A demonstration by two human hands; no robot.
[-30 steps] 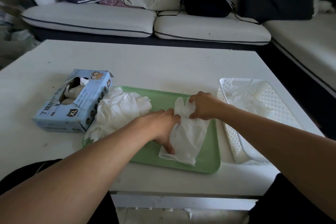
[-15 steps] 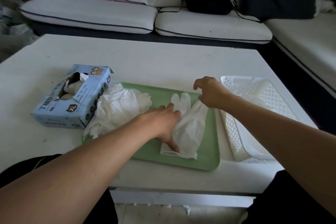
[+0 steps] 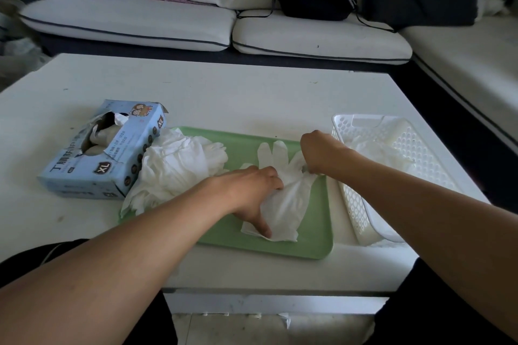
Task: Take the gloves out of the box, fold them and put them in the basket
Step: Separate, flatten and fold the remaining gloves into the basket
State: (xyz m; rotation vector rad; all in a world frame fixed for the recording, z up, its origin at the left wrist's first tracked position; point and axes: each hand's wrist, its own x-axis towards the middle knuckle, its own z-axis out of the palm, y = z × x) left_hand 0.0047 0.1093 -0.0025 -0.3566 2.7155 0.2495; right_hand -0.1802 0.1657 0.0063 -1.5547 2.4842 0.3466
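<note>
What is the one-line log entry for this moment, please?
stage: folding | left hand presses glove on tray | right hand pinches glove edge | basket: holds gloves

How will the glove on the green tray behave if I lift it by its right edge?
Likely floppy: the glove is thin and wrinkles where the right hand pinches it. Probably very light, so it may slide on the smooth tray unless the left hand presses it down. It should drape, not hold a fold.
</note>
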